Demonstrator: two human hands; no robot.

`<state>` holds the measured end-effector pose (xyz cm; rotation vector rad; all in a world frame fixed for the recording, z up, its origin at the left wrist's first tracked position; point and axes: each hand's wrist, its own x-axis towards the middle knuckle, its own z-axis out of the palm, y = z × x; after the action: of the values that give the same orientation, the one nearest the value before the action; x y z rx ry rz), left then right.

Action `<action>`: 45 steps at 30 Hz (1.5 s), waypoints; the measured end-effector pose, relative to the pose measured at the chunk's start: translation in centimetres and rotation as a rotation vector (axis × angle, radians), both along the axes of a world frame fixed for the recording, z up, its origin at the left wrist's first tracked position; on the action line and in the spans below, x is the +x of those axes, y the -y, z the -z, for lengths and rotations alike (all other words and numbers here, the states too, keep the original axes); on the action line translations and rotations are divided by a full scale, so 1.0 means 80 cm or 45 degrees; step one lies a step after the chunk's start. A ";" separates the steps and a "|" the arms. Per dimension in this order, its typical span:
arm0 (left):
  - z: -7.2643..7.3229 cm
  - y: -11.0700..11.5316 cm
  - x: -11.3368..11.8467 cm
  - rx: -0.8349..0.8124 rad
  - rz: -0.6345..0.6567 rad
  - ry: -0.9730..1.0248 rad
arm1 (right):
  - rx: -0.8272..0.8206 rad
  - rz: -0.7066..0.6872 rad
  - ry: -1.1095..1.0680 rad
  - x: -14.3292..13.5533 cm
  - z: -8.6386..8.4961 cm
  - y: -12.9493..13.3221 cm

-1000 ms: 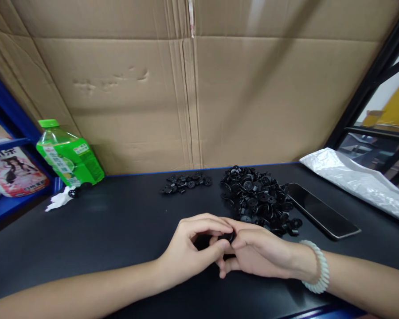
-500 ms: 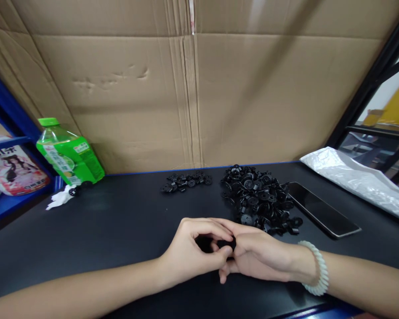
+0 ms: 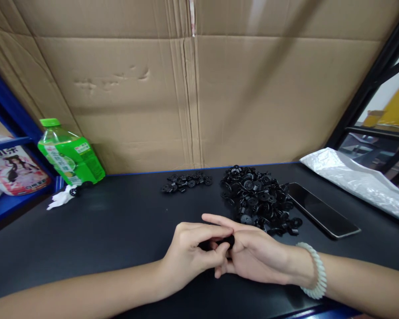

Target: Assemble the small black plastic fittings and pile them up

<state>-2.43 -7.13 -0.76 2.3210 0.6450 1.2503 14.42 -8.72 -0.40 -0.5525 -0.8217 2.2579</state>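
My left hand [image 3: 194, 250] and my right hand [image 3: 257, 252] meet above the near middle of the black table. Between their fingertips is a small black part [image 3: 230, 241], mostly covered by the fingers. My left thumb and fingers pinch it from the left, while the right thumb and curled fingers close on it from the right. One right finger points out straight to the left. A pale beaded bracelet [image 3: 314, 270] circles my right wrist. Behind the right hand lies a heap of black plastic parts [image 3: 256, 195], many with round discs.
A smaller group of similar black parts [image 3: 186, 181] lies at the back middle. A phone [image 3: 322, 210] and a silvery plastic bag [image 3: 352, 181] are on the right. At left stand a green bottle [image 3: 71, 155] and a white tissue [image 3: 60, 198]. Cardboard [image 3: 136, 97] walls the back.
My left fingers have closed in more tightly around the small black part. One finger of my right hand has stretched out to the left. The piles have stayed put.
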 end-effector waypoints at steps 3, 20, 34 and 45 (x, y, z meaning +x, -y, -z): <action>-0.001 0.000 0.000 -0.086 -0.037 0.024 | 0.013 0.011 -0.050 -0.001 0.004 0.002; -0.011 0.003 -0.008 -0.089 -0.014 0.069 | 1.087 0.204 0.832 0.029 -0.036 -0.002; 0.006 -0.053 -0.023 -0.012 -0.565 -0.895 | 1.957 0.615 1.419 0.046 -0.041 -0.003; 0.000 -0.052 -0.022 0.060 -0.661 -0.995 | 1.970 0.297 1.211 0.026 -0.025 0.023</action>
<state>-4.21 -2.97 -0.79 2.7596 1.5554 0.4644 16.49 -10.60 1.58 -0.7802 -2.3493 0.5177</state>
